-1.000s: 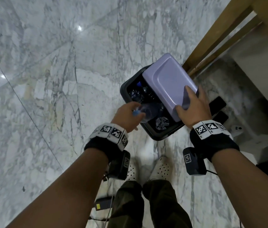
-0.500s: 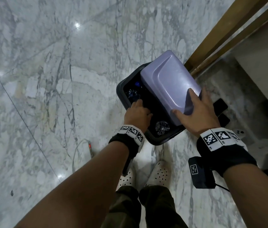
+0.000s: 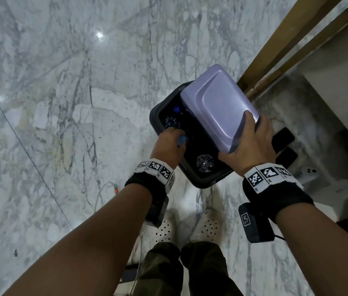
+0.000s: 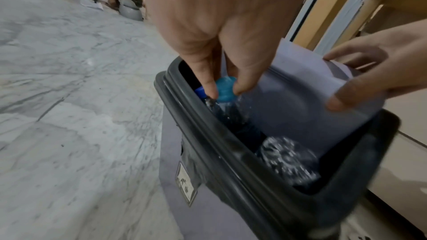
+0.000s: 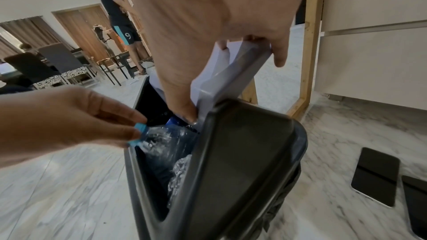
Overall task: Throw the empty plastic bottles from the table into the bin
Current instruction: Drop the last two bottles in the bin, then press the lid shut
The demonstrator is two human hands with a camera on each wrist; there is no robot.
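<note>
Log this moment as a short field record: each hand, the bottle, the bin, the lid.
left hand: pinches the light-blue cap of the bottle, neck up, body down in the bin
right hand: grips the lilac lid by its near edge, tilted open
bin: dark, on marble floor, other clear bottles inside
bottle status: not yet released

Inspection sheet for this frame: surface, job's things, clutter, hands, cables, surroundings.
Surface: marble floor.
Job's things: dark bin, lilac lid raised; bottle with blue cap going in; other bottles inside.
Clutter: two phones on the floor beside the bin.
Hands: left hand pinches the bottle's cap; right hand grips the lid.
Cables: white cord on the floor.
Surroundings: wooden frame; chairs; a person standing.
</note>
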